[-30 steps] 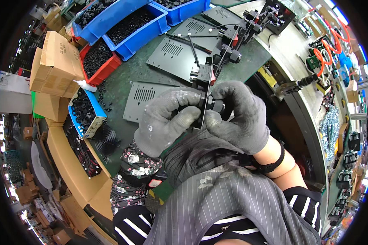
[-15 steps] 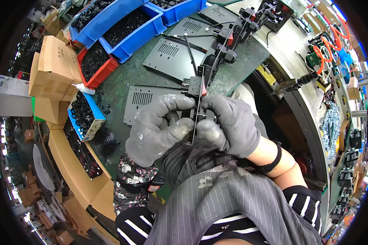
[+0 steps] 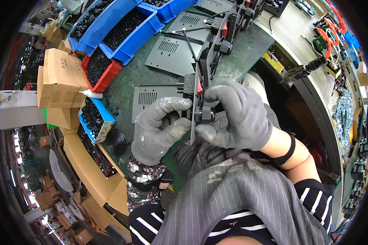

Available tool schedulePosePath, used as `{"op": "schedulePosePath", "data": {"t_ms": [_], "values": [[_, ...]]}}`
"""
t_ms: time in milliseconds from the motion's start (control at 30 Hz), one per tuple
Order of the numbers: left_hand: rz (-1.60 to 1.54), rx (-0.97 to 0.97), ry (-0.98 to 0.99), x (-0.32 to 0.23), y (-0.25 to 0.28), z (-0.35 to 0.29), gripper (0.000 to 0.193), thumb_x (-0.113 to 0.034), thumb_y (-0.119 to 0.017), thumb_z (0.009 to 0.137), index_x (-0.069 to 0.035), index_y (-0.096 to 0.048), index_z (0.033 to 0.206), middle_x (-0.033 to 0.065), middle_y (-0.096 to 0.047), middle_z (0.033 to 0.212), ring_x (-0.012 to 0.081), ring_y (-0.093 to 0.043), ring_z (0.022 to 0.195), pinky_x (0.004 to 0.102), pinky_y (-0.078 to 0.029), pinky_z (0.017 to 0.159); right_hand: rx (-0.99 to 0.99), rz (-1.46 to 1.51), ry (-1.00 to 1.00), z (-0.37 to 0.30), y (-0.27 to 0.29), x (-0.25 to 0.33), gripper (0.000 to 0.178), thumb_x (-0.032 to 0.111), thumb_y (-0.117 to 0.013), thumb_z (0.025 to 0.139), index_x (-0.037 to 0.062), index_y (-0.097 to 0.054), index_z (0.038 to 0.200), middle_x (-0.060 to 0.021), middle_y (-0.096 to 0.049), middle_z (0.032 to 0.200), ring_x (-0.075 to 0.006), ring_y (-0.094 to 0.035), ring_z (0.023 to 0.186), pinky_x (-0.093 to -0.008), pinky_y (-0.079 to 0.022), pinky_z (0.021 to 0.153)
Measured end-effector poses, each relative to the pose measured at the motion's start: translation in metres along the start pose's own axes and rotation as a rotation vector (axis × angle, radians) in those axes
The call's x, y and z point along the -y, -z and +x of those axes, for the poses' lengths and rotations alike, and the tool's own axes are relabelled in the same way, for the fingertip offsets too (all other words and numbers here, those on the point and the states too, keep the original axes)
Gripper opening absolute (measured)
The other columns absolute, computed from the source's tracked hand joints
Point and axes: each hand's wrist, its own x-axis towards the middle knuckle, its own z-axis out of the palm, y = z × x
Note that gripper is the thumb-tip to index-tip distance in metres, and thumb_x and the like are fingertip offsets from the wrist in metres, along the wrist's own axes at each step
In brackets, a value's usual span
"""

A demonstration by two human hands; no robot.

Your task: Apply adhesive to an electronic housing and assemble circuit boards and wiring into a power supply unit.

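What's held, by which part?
Left grip apparently holds the thin dark panel with a red switch by its lower left-hand face; right grip, open, seemingly holds nothing.

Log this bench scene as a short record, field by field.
Left: grey-gloved left hand, gripping a thin dark panel seen edge-on
Right: grey-gloved right hand, spread around the panel's round black plastic fitting
Panel also bears: small red switch
Lying beyond: flat grey slotted metal plates
Bins: blue plastic bins, red plastic bin, small black parts inside

2 grey-gloved hands (image 3: 153, 132) (image 3: 243, 116), pinstriped apron (image 3: 241, 200)
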Motion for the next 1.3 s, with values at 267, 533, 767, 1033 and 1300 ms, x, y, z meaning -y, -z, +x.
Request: {"op": "schedulePosePath", "data": {"t_ms": [267,533,767,1033,1300], "values": [[0.069,-0.006,-0.003,0.0,0.005,-0.002,0.029,-0.008,-0.072,0.08,0.002,-0.061,0.105,0.0022,-0.062,0.096,0.003,-0.051,0.074,0.0179,-0.041,0.065,0.264,0.192,-0.074,0.002,-0.002,-0.005,0.036,0.033,-0.071,0.072,0.0038,-0.057,0.085,-0.01,-0.056,0.069,-0.0305,-0.056,0.061,-0.0371,-0.044,0.057],[0.126,-0.023,-0.104,-0.015,0.003,0.001,0.027,-0.005,-0.07,0.078,0.002,-0.06,0.102,0.0086,-0.064,0.09,0.0079,-0.058,0.073,0.0212,-0.046,0.063,0.045,0.079,0.073,0.005,-0.002,-0.005,0.032,0.034,-0.068,0.074,0.0061,-0.053,0.073,-0.0096,-0.053,0.062,-0.0309,-0.057,0.06,-0.0385,-0.045,0.054],[0.162,0.003,0.051,-0.036,0.007,0.0,0.036,-0.033,-0.061,0.086,-0.003,-0.059,0.106,0.0033,-0.061,0.086,0.0052,-0.049,0.066,0.0213,-0.042,0.058,0.075,0.091,-0.01,0.004,-0.004,-0.001,0.035,0.037,-0.067,0.077,0.005,-0.054,0.075,-0.0127,-0.052,0.065,-0.0337,-0.055,0.061,-0.0406,-0.043,0.054],[-0.221,0.029,-0.148,-0.023,0.013,-0.01,0.016,-0.022,-0.048,0.09,-0.006,-0.051,0.092,0.0071,-0.055,0.066,0.0048,-0.038,0.046,0.021,-0.03,0.041,0.144,0.098,-0.001,0.005,-0.005,-0.001,0.034,0.037,-0.067,0.076,0.0046,-0.055,0.079,-0.012,-0.053,0.065,-0.0342,-0.056,0.062,-0.0406,-0.043,0.056],[-0.628,0.36,-0.146,-0.017,0.022,-0.021,0.019,-0.012,-0.053,0.082,-0.002,-0.056,0.098,0.0106,-0.066,0.092,0.0035,-0.047,0.06,0.0182,-0.038,0.052,0.13,0.086,-0.011,0.004,-0.002,0.0,0.036,0.039,-0.065,0.079,0.0048,-0.055,0.077,-0.0131,-0.053,0.065,-0.0341,-0.057,0.063,-0.0404,-0.044,0.056]]}}
